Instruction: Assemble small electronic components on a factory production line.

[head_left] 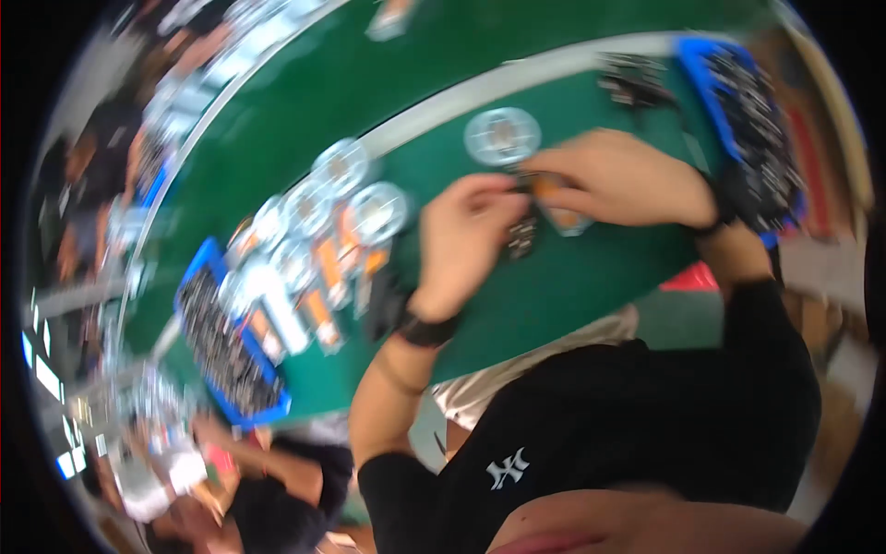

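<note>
My left hand (464, 238) and my right hand (623, 178) meet over the green table, with the fingertips close together. The right fingers are closed around a slim orange body whose clear round head (503, 137) sticks out beyond them. My left fingers are pinched against the near side of that item; what they hold, if anything, is blurred and partly hidden. Small dark pieces (521, 237) show just beside the left fingertips. Several similar items with clear round heads (377, 212) and orange or white bodies lie in a group left of my left hand.
A blue tray (280, 406) of small dark parts stands at the left, and another blue tray (694, 63) at the far right. Dark pieces (635, 78) lie near the right tray. A pale rail (461, 95) crosses the green table (554, 286). Other people work at the left.
</note>
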The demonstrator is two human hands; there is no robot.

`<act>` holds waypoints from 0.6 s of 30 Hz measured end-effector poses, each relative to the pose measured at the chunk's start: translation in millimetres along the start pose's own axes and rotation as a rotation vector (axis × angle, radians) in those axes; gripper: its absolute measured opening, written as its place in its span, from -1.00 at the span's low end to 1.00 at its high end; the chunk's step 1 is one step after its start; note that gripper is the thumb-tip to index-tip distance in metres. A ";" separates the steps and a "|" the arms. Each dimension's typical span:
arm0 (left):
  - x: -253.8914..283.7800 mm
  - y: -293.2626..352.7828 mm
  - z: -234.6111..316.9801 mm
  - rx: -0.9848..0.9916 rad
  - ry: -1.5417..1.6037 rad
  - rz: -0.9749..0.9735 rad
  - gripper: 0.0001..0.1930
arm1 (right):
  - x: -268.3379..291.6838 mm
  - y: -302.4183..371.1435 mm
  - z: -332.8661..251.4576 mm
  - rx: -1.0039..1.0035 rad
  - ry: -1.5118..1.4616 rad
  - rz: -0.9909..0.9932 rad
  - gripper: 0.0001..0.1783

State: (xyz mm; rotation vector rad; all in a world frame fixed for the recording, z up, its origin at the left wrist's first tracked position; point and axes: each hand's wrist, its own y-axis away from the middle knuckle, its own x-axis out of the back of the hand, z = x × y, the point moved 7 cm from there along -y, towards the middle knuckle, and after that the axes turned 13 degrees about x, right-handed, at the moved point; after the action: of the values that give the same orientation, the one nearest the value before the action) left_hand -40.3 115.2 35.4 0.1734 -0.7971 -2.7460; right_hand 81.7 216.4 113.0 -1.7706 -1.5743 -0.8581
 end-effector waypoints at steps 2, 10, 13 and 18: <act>0.1 -1.8 -3.7 0.030 0.064 0.015 -0.80 | 5.1 1.5 12.2 0.026 -0.042 0.111 -0.76; -26.0 -4.4 -5.3 -0.013 0.380 0.002 -0.77 | 7.5 5.8 42.0 -0.141 -0.231 0.117 -0.74; -28.8 -4.4 -6.1 -0.032 0.455 0.038 -0.78 | 2.8 0.5 47.6 -0.199 -0.348 0.130 -0.74; -33.6 -6.7 -7.8 0.020 0.452 0.046 -0.81 | 4.4 0.6 51.3 -0.123 -0.283 0.211 -0.72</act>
State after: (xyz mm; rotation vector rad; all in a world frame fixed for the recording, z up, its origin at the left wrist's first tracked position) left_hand -8.3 126.6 26.5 0.7378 -0.6882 -2.5086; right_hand 86.2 259.8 85.6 -2.1797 -1.4947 -0.6369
